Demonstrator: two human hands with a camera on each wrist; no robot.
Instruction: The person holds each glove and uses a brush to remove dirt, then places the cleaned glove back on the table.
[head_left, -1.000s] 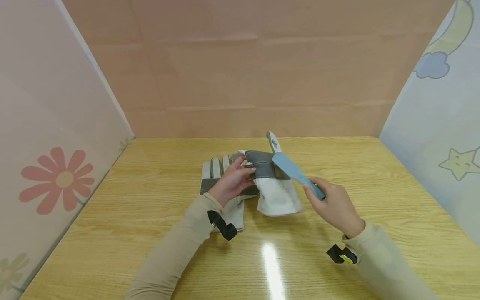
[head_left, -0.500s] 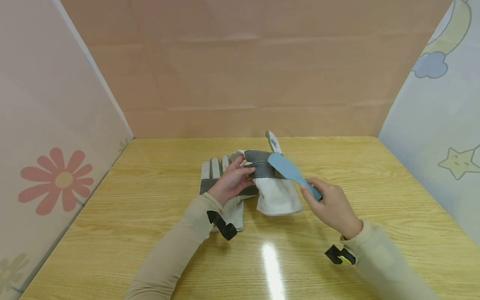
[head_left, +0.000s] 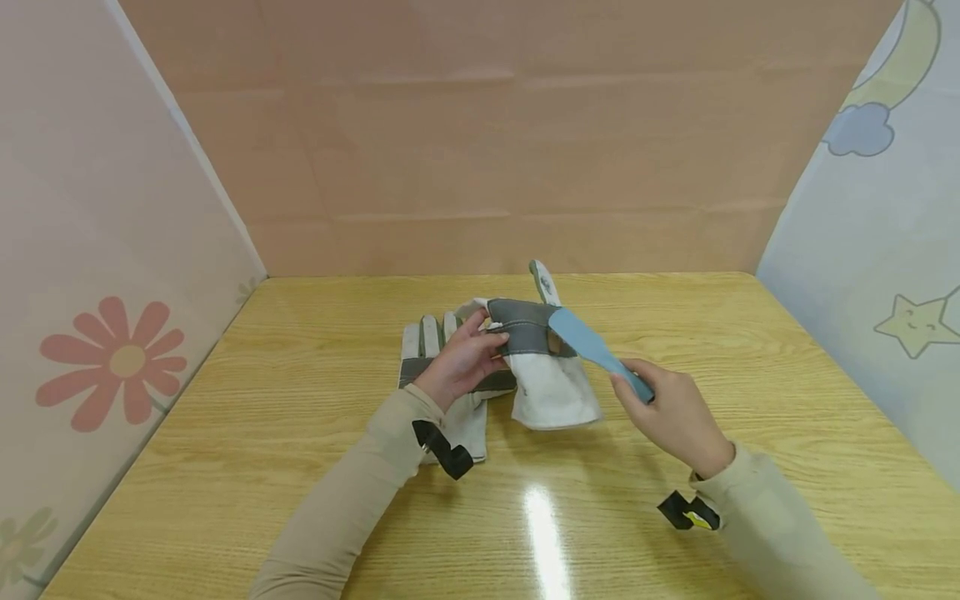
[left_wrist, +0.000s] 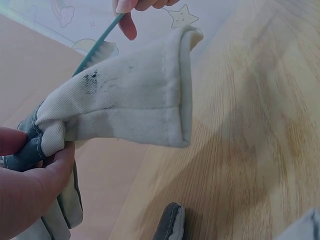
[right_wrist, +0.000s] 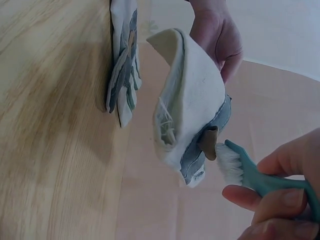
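My left hand (head_left: 463,362) pinches a white and grey work glove (head_left: 557,396) by its grey band, holding it up off the table. Its white cuff (left_wrist: 130,95), marked with dark smudges, hangs toward me. A blue brush (head_left: 588,340) is gripped by its handle in my right hand (head_left: 678,417). In the right wrist view its white bristles (right_wrist: 230,165) face the glove's grey band, right at a small brown tab (right_wrist: 208,143). The second glove (head_left: 420,371) lies flat on the table, partly hidden behind my left hand and forearm.
The wooden table (head_left: 315,500) reaches back to a plain pinkish-brown back wall (head_left: 480,150). Patterned panels stand at both sides, with a flower (head_left: 127,360) on the left one and a star (head_left: 917,325) on the right one.
The brush in my right hand has slid a little left across the grey band, then back to the right. My left hand and the held glove have stayed almost still.
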